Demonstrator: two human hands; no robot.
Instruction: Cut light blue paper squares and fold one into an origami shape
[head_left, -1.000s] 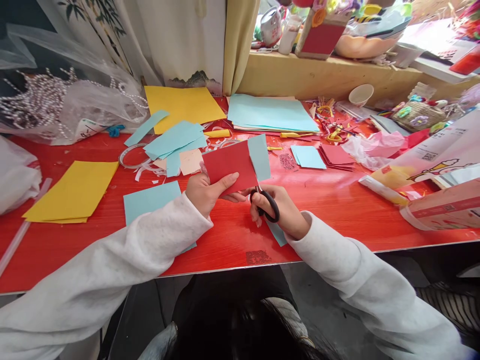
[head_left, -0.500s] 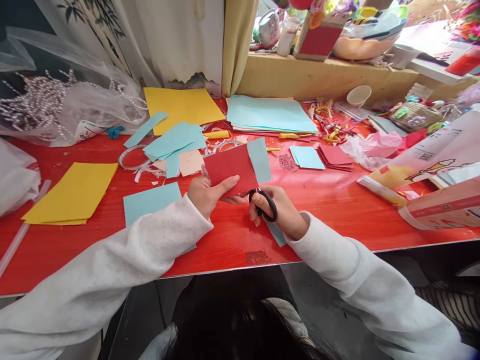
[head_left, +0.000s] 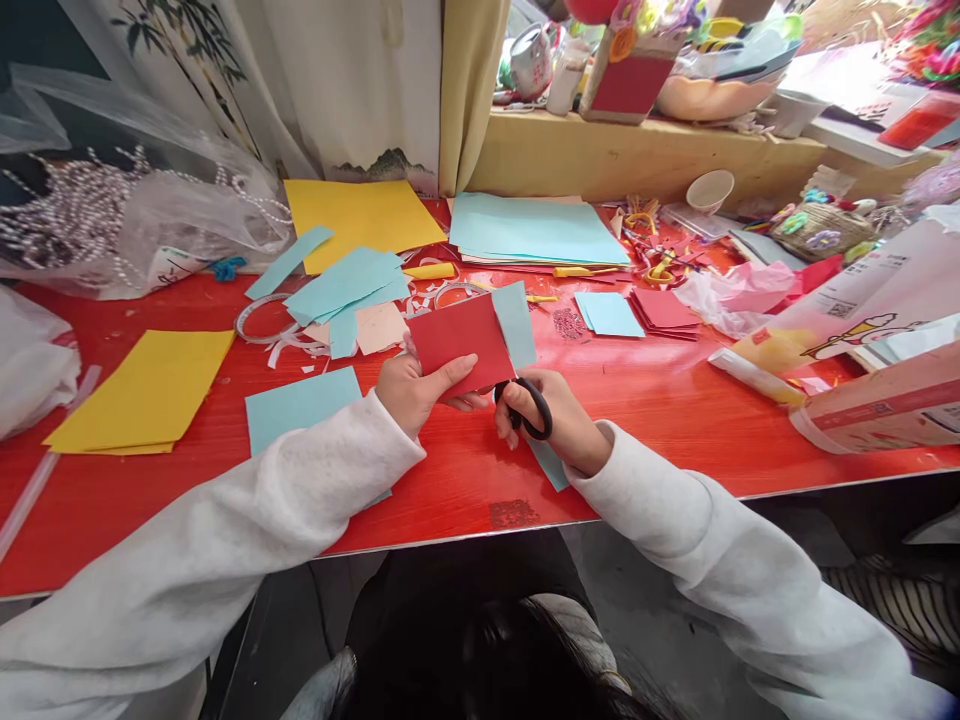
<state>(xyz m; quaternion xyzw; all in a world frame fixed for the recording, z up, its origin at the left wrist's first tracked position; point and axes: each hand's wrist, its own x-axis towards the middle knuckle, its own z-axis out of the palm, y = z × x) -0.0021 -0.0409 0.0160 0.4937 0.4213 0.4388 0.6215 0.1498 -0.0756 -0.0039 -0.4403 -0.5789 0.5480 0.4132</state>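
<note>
My left hand [head_left: 429, 388] pinches a red sheet of paper [head_left: 463, 345], thumb on top and fingers beneath. From behind the red sheet's right edge a light blue piece of paper [head_left: 516, 322] sticks out. A pair of black-handled scissors [head_left: 536, 412] is in my right hand [head_left: 559, 415], with my fingers through the loops. The blades meet the lower right edge of the red sheet and are mostly hidden by the paper. Partly under my left forearm lies a light blue sheet [head_left: 300, 403]. Another blue strip [head_left: 550, 465] lies beneath my right hand.
Yellow paper [head_left: 146, 390] lies at the left, with a tape roll [head_left: 259, 318] and blue offcuts [head_left: 349, 285] beyond. A blue stack [head_left: 536, 228], small blue squares [head_left: 609, 313] and red squares [head_left: 664, 308] are farther back. Plastic packaging [head_left: 885, 395] stands at the right; a paper cup [head_left: 709, 190] lies behind.
The view has shifted slightly. Both hands keep their hold on the paper and scissors, in nearly the same position; any blade movement is too small to make out.
</note>
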